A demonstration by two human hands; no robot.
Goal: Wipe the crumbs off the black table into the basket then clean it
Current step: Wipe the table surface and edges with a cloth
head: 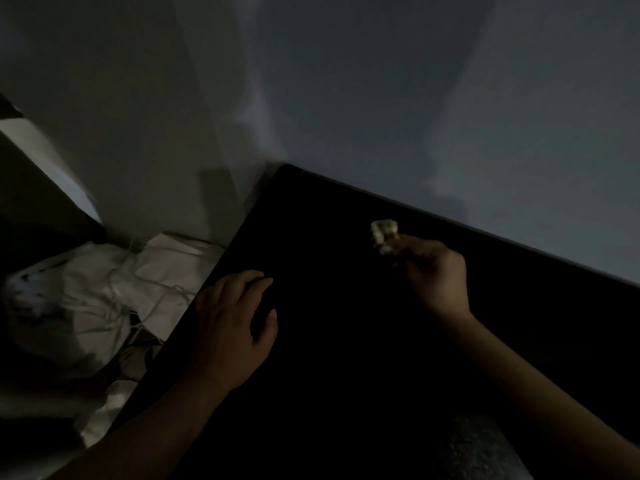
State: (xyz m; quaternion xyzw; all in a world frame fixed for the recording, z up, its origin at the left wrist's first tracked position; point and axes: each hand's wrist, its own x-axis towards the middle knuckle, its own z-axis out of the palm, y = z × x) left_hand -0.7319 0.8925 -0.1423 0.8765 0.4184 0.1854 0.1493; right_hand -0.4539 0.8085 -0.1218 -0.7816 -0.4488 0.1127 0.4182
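Note:
The scene is very dim. A black table [346,358] fills the middle and right, pushed into a corner of pale walls. My left hand [235,320] lies flat on the table near its left edge, fingers spread, holding nothing. My right hand [433,271] hovers over the far part of the table, fingers pinched on a small pale crumpled wad [384,235], perhaps tissue or cloth. No crumbs can be made out on the dark top. I cannot pick out a basket.
Left of the table, on the floor, lies a heap of white bags or cloth with strings [104,292]. The walls [450,116] run close behind the table's far edge. A grey textured patch [481,452] shows at the bottom.

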